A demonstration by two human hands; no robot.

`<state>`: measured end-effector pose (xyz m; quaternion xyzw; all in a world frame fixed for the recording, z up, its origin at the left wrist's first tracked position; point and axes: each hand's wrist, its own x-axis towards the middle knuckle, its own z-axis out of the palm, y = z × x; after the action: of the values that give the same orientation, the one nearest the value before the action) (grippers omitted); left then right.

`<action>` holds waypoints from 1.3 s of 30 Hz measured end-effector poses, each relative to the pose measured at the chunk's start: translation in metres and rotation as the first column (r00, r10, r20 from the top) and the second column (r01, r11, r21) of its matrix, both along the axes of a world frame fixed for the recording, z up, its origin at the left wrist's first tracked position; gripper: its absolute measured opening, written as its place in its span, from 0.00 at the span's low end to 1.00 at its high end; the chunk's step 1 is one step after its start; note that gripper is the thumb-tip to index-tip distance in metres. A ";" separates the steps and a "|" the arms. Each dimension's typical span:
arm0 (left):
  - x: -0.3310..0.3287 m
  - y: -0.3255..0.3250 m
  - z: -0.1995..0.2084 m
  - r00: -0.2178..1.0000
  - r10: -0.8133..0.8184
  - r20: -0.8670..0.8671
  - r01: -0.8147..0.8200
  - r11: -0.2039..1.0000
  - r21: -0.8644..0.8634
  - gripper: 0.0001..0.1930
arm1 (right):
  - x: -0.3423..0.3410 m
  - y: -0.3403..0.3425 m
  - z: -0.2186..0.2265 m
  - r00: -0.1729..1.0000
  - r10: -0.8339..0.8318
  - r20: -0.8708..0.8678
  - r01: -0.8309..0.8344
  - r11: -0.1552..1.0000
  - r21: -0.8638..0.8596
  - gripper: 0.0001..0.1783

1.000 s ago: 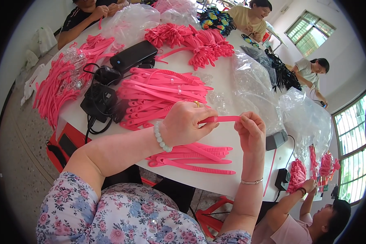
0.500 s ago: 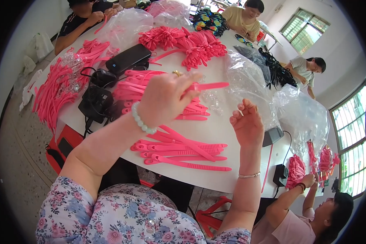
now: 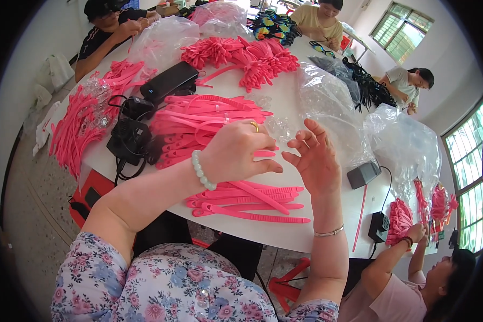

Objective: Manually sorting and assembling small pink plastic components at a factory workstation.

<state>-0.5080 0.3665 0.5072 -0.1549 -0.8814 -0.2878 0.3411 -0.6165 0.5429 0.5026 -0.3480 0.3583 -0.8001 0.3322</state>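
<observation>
My left hand (image 3: 242, 152), wearing a pale bead bracelet and a ring, hovers over the table with thumb and forefinger apart. Pink straps show through that gap; I see none gripped. Beside it, my right hand (image 3: 317, 161) is raised with its fingers spread and slightly curled, holding nothing visible. Under my left wrist lies a small group of pink slotted rubber straps (image 3: 252, 217). A larger pile of pink straps (image 3: 198, 115) spreads behind the left hand and is partly covered by it. Small clear plastic pieces (image 3: 279, 129) lie just beyond my fingertips.
Black power devices with cables (image 3: 129, 137) and a black box (image 3: 169, 81) stand left. More pink straps (image 3: 80, 115) hang over the left edge; bundles (image 3: 263, 61) lie at the back. Clear bags (image 3: 327, 107), a grey adapter (image 3: 364, 174) and several co-workers surround the table.
My left hand has come down and toward me, and the pink strap it held no longer shows in it. My right hand has shifted slightly left, closer to the left hand.
</observation>
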 end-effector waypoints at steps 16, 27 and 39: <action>0.026 -0.071 0.036 0.990 0.110 -0.092 -0.089 0.975 0.205 0.03 | -0.006 0.008 0.004 0.986 -0.152 -0.062 0.155 0.987 0.041 0.25; 0.050 -0.072 0.000 0.971 0.225 0.086 -0.093 0.678 -0.729 0.05 | 0.001 -0.002 0.000 0.996 -0.086 -0.017 0.087 0.995 0.055 0.24; 0.043 -0.095 0.042 0.972 0.144 0.185 0.146 0.247 -0.958 0.04 | -0.007 0.002 -0.007 0.999 -0.022 0.047 0.021 0.999 0.027 0.24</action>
<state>-0.4653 0.2717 0.5488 -0.2969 -0.9048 0.2976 0.0672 -0.6233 0.5452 0.4961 -0.3204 0.3646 -0.8069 0.3366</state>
